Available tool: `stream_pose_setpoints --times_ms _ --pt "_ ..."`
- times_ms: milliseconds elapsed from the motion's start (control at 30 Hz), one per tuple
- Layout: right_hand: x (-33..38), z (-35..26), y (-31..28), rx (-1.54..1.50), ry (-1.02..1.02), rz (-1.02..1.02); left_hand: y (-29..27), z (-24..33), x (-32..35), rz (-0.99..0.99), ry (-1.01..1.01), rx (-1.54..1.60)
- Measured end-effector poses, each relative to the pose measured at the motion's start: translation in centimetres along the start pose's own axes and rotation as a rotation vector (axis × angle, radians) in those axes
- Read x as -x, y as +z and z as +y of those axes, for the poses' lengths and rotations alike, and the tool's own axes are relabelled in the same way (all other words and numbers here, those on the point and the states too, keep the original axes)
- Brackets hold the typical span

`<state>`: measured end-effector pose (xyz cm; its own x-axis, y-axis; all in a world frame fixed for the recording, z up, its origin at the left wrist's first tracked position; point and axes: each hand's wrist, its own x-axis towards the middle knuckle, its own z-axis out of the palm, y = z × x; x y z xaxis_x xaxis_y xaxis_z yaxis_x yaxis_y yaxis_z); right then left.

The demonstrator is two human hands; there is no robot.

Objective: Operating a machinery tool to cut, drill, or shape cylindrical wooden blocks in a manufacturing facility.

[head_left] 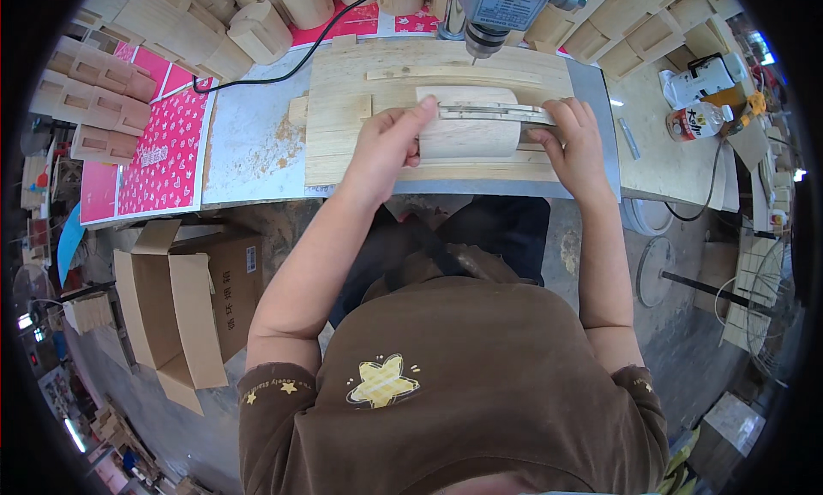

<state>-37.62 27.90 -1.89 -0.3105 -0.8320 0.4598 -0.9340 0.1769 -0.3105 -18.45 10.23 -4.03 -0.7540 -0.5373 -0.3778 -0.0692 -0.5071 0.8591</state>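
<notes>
A pale, rounded wooden block lies sideways on a flat wooden board on the bench. Along its top runs a narrow, light-coloured slotted strip, whose material I cannot make out for sure. My left hand grips the block's left end, thumb on top beside the strip's end and fingers partly hidden behind the wood. At the other end, my right hand pinches the strip between thumb and fingers, just past the block's right edge. Above and beyond the block hangs a bench drill, its thin bit apart from the wood.
Similar wooden blocks are stacked along the back and both sides. A black cable crosses the bench at the left. Right of the board lie a marker pen and a plastic bottle. An open cardboard box stands on the floor.
</notes>
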Motion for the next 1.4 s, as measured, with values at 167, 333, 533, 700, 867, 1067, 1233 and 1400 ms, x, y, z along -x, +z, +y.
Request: stream_pose_setpoints --times_ms 167,333,533,700,867,1067,1233,1400 --pt "-0.2 1.4 -0.1 0.027 0.055 0.056 0.7 -1.6 -0.2 0.088 0.491 -0.398" --pt "-2.1 2.3 1.1 0.047 0.063 0.09 -0.2 -3.5 -1.8 0.226 0.896 -1.068" --pt "-3.8 1.3 3.4 0.067 0.006 0.1 -2.4 -4.0 -3.5 0.437 0.896 -1.167" --pt "-4.1 1.2 2.5 -0.216 0.042 0.119 -3.2 -3.3 -3.2 0.342 0.771 -1.197" --pt "-9.8 2.0 -4.4 -0.487 -0.013 0.644 -3.4 -3.3 -3.0 0.36 0.816 -1.202" --pt "-18.7 -1.1 -9.2 -0.562 -0.045 0.387 -3.2 -3.1 -3.0 0.361 0.821 -1.275" --pt "-15.2 -5.4 -10.7 -0.251 0.098 0.482 -3.0 -3.2 -3.1 0.367 0.841 -1.271" --pt "-8.6 -4.8 -10.2 -0.074 0.143 0.431 -3.0 -3.3 -3.3 0.354 0.852 -1.26"
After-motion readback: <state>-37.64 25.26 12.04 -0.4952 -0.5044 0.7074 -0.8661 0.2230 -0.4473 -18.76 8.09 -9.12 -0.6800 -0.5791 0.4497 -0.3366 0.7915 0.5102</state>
